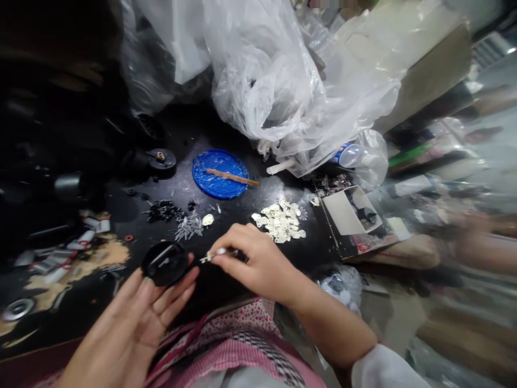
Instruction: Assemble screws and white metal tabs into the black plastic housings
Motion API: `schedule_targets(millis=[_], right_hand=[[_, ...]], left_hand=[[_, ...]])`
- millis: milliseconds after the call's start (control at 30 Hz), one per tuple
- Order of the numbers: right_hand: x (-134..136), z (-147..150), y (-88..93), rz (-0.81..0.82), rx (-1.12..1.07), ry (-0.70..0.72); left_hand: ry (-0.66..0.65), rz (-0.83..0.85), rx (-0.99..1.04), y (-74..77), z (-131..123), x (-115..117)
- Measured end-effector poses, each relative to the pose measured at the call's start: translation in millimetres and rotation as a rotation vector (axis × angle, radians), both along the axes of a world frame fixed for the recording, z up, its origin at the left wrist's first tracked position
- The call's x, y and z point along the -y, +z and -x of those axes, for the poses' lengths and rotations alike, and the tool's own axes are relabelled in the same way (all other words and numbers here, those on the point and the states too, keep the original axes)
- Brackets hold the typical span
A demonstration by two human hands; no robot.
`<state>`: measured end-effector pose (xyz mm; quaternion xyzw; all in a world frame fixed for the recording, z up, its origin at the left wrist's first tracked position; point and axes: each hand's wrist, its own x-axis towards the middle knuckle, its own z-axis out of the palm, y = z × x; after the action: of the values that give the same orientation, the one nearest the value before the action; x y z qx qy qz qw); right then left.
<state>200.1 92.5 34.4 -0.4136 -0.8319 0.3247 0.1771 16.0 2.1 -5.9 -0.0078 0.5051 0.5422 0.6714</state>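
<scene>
In the head view, my left hand has its fingers curled round a black round plastic housing, with its hollow side facing up. A pale bar shows inside that housing. Just to the right, my right hand pinches a small cream-coloured piece together with something silver and dark, whose kind I cannot make out. Beyond the right hand lies a pile of cream flat plates, and a single cream plate lies apart. Grey pins and small black parts are heaped beyond the housing.
A blue lid smeared with grease carries a brown stick. Clear plastic bags bulge over the far side. At right stands an open white box. Metal cylinders lie left, near a black round part.
</scene>
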Motion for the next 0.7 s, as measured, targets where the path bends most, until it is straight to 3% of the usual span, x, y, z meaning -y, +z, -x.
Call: schedule_targets(millis=[100,233,367,567,700], right_hand=[[6.5,21.7,-6.0,-0.146,0.033,0.151],[6.5,32.3,-11.5,-0.085,-0.022,0.165],[6.6,32.3,-10.6,-0.032,0.004,0.154],[9.9,33.8,-12.8,-0.313,-0.095,0.214],[10.3,38.0,-15.2,-0.373,-0.071,0.211]], left_hand=[[0.093,0.055,0.089,10.4,-3.1,-1.3],[0.154,0.059,0.033,15.8,-2.0,-1.2],[0.129,-0.022,-0.014,12.1,-0.7,-1.0],[0.113,-0.049,-0.026,1.1,-1.3,-1.5],[0.117,-0.017,-0.033,-0.8,-2.6,1.1]])
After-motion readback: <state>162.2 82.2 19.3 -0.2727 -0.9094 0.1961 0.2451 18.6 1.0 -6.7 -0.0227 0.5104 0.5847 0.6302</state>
